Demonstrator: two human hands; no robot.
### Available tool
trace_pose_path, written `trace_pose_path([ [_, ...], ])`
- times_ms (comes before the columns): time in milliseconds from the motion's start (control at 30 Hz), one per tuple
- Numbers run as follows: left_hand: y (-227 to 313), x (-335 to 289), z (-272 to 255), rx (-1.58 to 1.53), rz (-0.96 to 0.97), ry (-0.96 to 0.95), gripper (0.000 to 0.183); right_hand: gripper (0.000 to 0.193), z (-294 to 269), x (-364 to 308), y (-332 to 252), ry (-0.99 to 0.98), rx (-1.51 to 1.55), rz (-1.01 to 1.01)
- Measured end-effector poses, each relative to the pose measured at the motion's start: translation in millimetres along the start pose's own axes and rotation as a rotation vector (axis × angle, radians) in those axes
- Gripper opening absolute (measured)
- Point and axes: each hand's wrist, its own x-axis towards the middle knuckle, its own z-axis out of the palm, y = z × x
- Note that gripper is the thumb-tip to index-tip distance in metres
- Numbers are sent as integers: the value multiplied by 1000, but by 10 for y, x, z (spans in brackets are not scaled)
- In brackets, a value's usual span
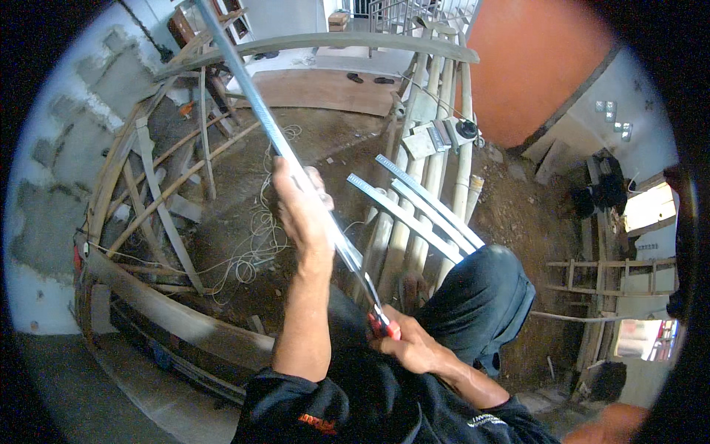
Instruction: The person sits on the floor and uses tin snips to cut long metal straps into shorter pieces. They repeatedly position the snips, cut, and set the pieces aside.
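A long, shiny metal profile slants from the upper left down toward my lap. My left hand is wrapped round it partway along. At the lower end of the profile, my right hand grips red-handled snips. Their blades lie at the metal; whether they bite into it I cannot tell. Beside my bent knee, shorter metal profile pieces rest across a row of pale poles.
Tangled white cable lies on the dirt floor to the left. Beyond it, timber planks and poles lean together. A curved-looking beam spans the far side. Small tools and a dark round item sit on the poles.
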Motion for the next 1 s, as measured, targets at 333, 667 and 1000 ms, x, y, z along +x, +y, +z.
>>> trace_pose_path([
  [333, 19, -30, -58, 129, 150, 144, 56, 31, -67, 32, -87, 13, -225, 68],
  [667, -53, -90, -147, 137, 29, -109, 44, 26, -76, 86, -188, -16, -72, 89],
  [1000, -48, -129, -130, 184, 51, -83, 45, 35, -67, 139, -186, -21, -160, 83],
])
